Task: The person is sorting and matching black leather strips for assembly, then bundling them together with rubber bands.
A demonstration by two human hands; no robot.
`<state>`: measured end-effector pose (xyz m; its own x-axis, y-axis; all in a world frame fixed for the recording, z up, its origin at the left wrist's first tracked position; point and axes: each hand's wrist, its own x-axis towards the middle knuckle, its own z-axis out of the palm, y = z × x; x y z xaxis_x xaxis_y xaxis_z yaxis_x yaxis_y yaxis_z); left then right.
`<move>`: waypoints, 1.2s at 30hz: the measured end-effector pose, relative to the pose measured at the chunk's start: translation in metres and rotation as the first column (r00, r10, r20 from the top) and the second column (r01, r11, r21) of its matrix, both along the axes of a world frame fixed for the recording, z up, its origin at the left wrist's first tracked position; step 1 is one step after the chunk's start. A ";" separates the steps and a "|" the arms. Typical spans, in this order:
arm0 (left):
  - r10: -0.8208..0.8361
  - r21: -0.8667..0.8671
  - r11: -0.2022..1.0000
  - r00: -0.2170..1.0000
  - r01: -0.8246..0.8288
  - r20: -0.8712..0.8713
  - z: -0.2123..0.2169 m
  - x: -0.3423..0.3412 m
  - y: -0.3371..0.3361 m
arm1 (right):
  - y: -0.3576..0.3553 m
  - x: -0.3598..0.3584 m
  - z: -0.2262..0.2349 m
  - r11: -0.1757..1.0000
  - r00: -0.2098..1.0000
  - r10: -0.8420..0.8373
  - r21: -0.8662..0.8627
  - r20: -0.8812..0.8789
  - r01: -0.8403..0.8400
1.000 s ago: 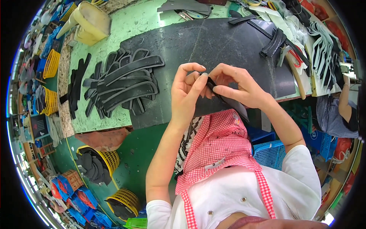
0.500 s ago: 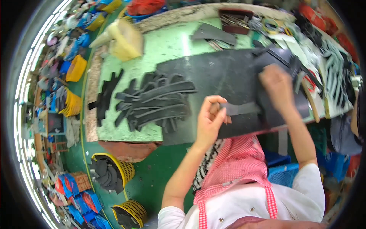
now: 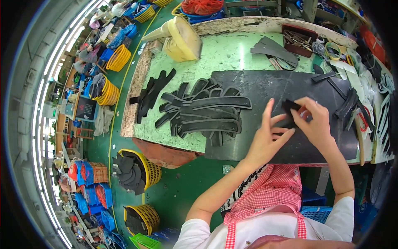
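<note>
Both hands meet over the black mat (image 3: pixel 257 83) on the right half of the table. My right hand (image 3: pixel 316 122) pinches a short black strip (image 3: pixel 291 106) between thumb and fingers. On its left, my left hand (image 3: pixel 267 139) has the lower part of the same strip between thumb and bent fingers, its index finger pointing up. The fingers partly hide the strip. To the left lies a heap of curved black strips (image 3: pixel 211 120) with raised edges. A smaller stack of flat black strips (image 3: pixel 151 93) rests farther left on the green tabletop.
A yellow container (image 3: pixel 182 39) stands at the far left of the table. At the back are flat grey pieces (image 3: pixel 275 50) and a dark red tool box (image 3: pixel 298 39). More black strips (image 3: pixel 347 103) lie at the right. Yellow baskets (image 3: pixel 154 168) of dark pieces stand on the floor.
My right hand has come down and left to meet my left hand. The strip, earlier stretched out grey from my left hand, now shows dark between both. The view has shifted.
</note>
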<state>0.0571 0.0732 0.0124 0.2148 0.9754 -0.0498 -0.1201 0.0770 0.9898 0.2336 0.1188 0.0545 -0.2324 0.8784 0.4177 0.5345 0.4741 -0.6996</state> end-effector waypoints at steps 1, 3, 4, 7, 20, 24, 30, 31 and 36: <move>-0.015 -0.010 1.000 0.995 0.017 0.102 -0.003 0.002 0.005 | -0.003 -0.001 0.003 0.995 0.998 0.047 -0.089 -0.031 -0.050; -0.030 -0.119 0.992 0.993 0.044 0.115 -0.003 -0.001 0.012 | -0.003 0.010 0.001 0.939 0.950 -0.102 -0.345 -0.296 -0.006; 0.032 0.103 0.995 0.989 -0.017 -0.145 -0.004 -0.001 0.013 | 0.003 0.022 -0.003 0.921 0.886 -0.136 -0.386 -0.444 -0.052; 0.396 0.553 0.828 0.796 -0.093 -0.459 0.003 0.007 0.013 | 0.004 0.031 0.005 0.912 0.839 -0.171 -0.406 -0.516 -0.064; -0.109 0.199 0.945 0.823 0.259 -0.558 0.010 -0.047 0.009 | 0.042 0.139 0.016 0.814 0.627 -0.431 0.020 -0.649 0.580; -0.063 0.422 0.793 0.748 0.440 -0.661 -0.012 -0.037 0.014 | 0.014 0.052 0.002 0.967 0.937 -0.253 0.104 0.242 0.234; 0.185 0.636 0.621 0.703 0.458 -0.687 -0.002 -0.046 0.014 | 0.071 0.068 -0.032 0.957 0.910 -0.254 0.220 0.327 0.187; 0.229 0.669 0.605 0.710 0.431 -0.666 0.000 -0.045 0.011 | 0.089 0.088 -0.047 0.888 0.840 -0.364 0.420 0.401 0.184; 0.210 0.599 0.709 0.700 0.372 -0.683 0.006 -0.049 -0.045 | 0.103 0.134 -0.074 0.928 0.803 -0.323 0.336 0.501 0.164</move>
<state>0.0081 0.0277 0.0187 0.4830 0.7702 0.4165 0.5484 -0.6369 0.5418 0.3678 0.2213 -0.0196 -0.2823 0.8115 0.5117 0.9077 0.3985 -0.1313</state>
